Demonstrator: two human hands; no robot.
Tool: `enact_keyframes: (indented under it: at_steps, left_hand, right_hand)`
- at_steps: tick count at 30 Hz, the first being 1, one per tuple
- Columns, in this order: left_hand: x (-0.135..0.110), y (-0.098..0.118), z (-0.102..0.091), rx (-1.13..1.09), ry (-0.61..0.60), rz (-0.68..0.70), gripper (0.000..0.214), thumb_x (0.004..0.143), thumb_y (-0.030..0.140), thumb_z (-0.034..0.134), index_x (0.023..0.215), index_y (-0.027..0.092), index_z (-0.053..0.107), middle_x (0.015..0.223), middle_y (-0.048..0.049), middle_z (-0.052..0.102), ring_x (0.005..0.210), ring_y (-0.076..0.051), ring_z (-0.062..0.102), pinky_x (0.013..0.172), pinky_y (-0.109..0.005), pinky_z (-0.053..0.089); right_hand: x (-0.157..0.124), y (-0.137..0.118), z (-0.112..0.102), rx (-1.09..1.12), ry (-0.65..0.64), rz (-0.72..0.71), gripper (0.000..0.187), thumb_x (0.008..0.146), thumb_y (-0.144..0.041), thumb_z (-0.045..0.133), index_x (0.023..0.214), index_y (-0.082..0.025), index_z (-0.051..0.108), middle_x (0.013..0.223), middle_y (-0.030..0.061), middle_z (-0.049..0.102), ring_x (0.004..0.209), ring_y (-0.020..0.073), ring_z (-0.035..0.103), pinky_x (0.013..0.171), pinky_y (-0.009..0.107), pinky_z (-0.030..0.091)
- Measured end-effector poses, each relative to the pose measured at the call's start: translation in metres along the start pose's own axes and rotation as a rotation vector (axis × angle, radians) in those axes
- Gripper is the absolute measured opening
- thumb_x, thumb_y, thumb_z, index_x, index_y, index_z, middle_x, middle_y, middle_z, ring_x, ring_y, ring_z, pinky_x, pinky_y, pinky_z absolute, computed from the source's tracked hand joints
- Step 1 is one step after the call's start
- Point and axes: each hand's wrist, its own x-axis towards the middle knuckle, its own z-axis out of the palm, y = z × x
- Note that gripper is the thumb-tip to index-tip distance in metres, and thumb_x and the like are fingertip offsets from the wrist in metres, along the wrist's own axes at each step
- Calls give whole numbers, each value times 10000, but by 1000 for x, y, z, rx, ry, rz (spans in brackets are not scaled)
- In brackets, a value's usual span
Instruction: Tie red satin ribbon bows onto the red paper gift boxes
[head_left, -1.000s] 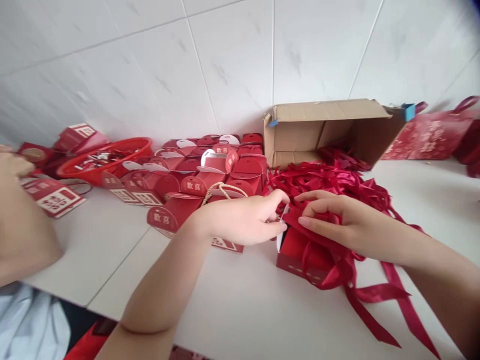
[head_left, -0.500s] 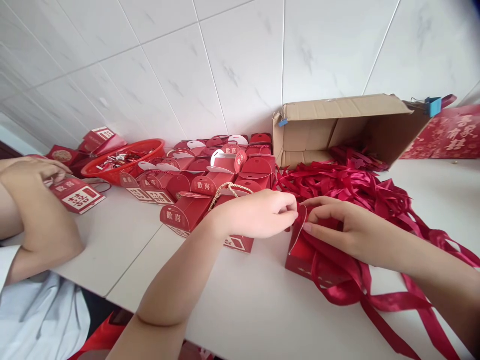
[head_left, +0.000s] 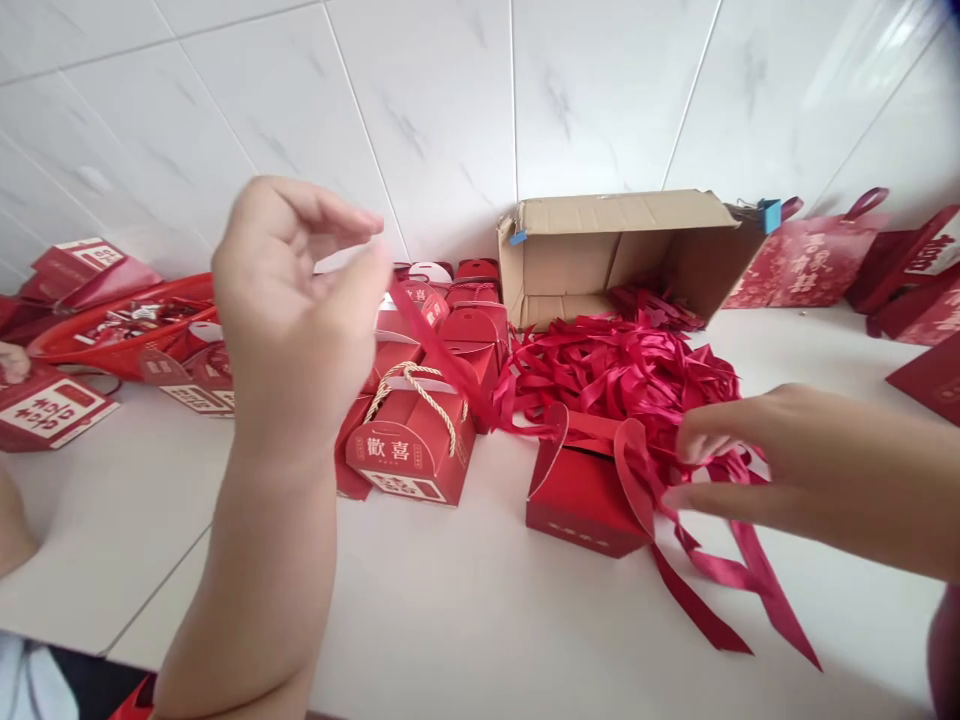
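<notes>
My left hand is raised high at the left, its thumb and fingers pinched on one end of a red satin ribbon that runs down to a small red gift box on the white counter. My right hand sits to the right of that box, fingers pinched on the ribbon's other part among loose ribbon tails. The box's curved top flaps stand upright. Beside it stands a closed red gift box with a gold rope handle.
A heap of red ribbons spills from a cardboard carton lying on its side. Several folded red boxes stand behind, beside a red basket. Red paper bags line the right wall. Another person's hand is at far left.
My left hand has lifted up and to the left, drawing the ribbon taut through the box top. My right hand has shifted right, off the box. The view panned right.
</notes>
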Motion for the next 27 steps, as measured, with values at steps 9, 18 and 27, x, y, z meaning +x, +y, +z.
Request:
enact_keyframes:
  at_steps: [9, 18, 27]
  left_hand:
    - [-30, -5, 26, 445, -1395, -169, 97, 818, 313, 459, 835, 232, 509, 935, -28, 586, 589, -139, 519, 510, -285, 354]
    - [-29, -5, 28, 394, -1415, -279, 180, 852, 345, 414, 717, 226, 435, 624, 2, 519, 456, -130, 376, 441, -286, 244]
    - [-25, 0, 27, 222, -1376, -413, 216, 871, 447, 442, 847, 238, 491, 747, 16, 643, 627, -148, 559, 527, -253, 374]
  right_hand:
    - [13, -19, 14, -154, -176, 128, 123, 735, -264, 570, 857, -258, 565, 707, 25, 632, 530, 180, 546, 409, 274, 304]
    - [20, -17, 1, -46, -171, 156, 167, 705, -144, 503, 831, -246, 540, 675, -23, 593, 415, 89, 431, 357, 226, 254]
    - [13, -22, -15, -17, -92, 123, 152, 838, -397, 504, 871, -254, 540, 551, -56, 476, 417, 93, 378, 381, 214, 244]
